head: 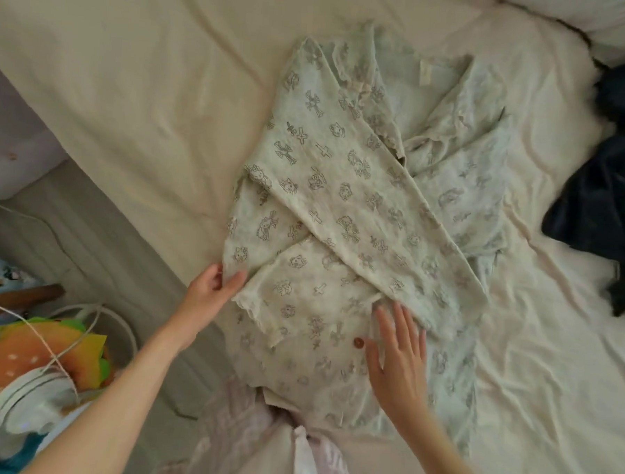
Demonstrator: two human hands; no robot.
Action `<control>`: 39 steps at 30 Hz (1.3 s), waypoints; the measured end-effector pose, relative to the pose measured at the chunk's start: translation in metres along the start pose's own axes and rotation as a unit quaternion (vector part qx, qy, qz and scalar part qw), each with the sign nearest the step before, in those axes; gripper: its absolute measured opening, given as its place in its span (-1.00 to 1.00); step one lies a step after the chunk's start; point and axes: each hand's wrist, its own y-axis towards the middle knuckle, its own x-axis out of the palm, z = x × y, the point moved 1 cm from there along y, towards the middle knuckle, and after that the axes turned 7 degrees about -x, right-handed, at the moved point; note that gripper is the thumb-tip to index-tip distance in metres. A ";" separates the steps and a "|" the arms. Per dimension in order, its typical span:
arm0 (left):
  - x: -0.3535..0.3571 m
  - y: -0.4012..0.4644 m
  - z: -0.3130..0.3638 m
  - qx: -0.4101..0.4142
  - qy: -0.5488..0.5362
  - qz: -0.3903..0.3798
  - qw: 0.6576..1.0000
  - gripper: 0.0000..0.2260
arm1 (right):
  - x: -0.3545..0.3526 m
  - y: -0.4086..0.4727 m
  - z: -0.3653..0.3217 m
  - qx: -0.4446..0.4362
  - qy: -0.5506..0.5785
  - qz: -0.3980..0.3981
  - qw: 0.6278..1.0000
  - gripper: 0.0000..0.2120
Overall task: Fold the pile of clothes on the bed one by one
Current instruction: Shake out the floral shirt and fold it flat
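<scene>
My left hand (212,286) pinches the shirt (344,216) at its near hem corner; my right hand (399,357) lies flat, spread, beside its button (358,343) — thin, limp cloth, best lifted by corners.

A home bedroom is shown: cream-sheeted bed (138,82), pillow (604,20), clothes (359,210) spread out, plush toys (40,353) beside it.

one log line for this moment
item: printed shirt | left hand: pinching sleeve edge | right hand: flat, pressing front | dark clothes: waiting
</scene>
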 end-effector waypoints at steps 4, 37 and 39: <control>0.020 -0.021 -0.050 -0.075 0.086 -0.001 0.993 -0.68 | 0.001 -0.051 0.054 0.116 0.010 0.047 0.992 -0.57; 0.074 -0.146 -0.175 -0.046 -0.408 0.131 0.902 -0.79 | 0.028 -0.177 0.150 0.450 0.752 0.150 0.458 -0.63; 0.078 -0.133 -0.178 -0.056 -0.402 0.140 0.903 -0.71 | 0.037 -0.175 0.145 0.449 0.750 0.160 0.458 -0.61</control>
